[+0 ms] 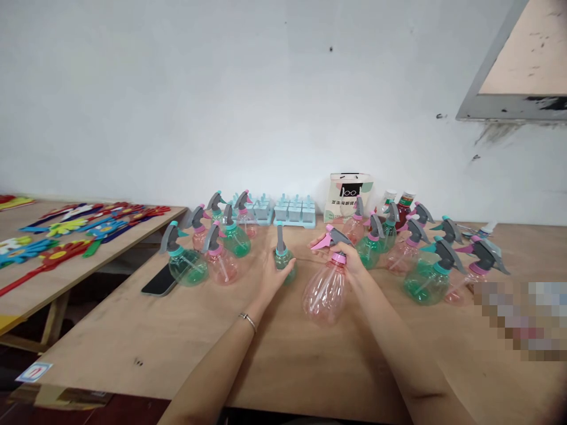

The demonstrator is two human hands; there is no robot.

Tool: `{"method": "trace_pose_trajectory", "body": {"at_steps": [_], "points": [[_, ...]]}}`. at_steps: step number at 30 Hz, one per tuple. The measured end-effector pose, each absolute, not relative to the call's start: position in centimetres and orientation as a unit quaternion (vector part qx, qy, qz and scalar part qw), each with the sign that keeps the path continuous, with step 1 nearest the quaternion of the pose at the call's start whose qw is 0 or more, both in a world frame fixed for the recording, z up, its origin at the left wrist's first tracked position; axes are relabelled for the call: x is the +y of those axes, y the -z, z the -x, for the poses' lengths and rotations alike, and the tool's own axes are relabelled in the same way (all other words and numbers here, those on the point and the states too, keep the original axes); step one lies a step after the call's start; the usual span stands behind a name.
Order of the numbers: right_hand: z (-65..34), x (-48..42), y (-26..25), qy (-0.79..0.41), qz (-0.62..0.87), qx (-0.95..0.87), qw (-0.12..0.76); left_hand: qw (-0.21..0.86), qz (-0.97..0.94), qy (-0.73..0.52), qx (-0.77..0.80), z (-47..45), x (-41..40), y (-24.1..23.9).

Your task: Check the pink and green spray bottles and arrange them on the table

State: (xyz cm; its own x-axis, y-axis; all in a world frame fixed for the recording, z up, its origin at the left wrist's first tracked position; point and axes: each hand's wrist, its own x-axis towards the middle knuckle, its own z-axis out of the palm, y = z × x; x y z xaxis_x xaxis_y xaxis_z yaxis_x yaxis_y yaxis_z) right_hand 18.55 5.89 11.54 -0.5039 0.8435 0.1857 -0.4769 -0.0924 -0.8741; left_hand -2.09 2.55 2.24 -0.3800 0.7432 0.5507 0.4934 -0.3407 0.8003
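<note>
Near the middle of the wooden table, my right hand (351, 258) is closed round the neck and trigger head of a clear pink spray bottle (323, 292). That bottle leans slightly, its pink nozzle pointing left. My left hand (273, 273), with a bracelet on its wrist, wraps round the body of a green spray bottle (280, 251). Thumb and palm show there; the fingers behind the bottle are partly hidden. On the left stand several more pink and green bottles, among them a green bottle (188, 268). Another group, including a green bottle (427, 283), stands on the right.
A phone (159, 280) lies by the left bottles. Light-blue ice-pop moulds (295, 212), a paper bag (348, 200) and red-filled bottles (404, 212) stand along the wall. Colourful hand-shaped clappers (66, 254) cover the neighbouring left table. A blurred patch hides part of the right side.
</note>
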Motion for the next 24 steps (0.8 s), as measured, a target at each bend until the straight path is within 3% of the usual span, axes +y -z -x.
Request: {"method": "trace_pose_trajectory", "body": {"at_steps": [13, 21, 24], "points": [[-21.9, 4.2, -11.2, -0.574, 0.307, -0.560, 0.513, 0.095, -0.551, -0.601, 0.571, 2.2, 2.5, -2.1], [-30.2, 4.6, -9.9, -0.252, 0.527, -0.493, 0.644, 0.085, -0.557, -0.600, 0.568, 2.3, 2.7, -1.6], [-31.3, 5.1, -9.6, -0.212, 0.527, -0.489, 0.662, 0.084, -0.555, -0.603, 0.567, 2.3, 2.7, -1.6]]}}
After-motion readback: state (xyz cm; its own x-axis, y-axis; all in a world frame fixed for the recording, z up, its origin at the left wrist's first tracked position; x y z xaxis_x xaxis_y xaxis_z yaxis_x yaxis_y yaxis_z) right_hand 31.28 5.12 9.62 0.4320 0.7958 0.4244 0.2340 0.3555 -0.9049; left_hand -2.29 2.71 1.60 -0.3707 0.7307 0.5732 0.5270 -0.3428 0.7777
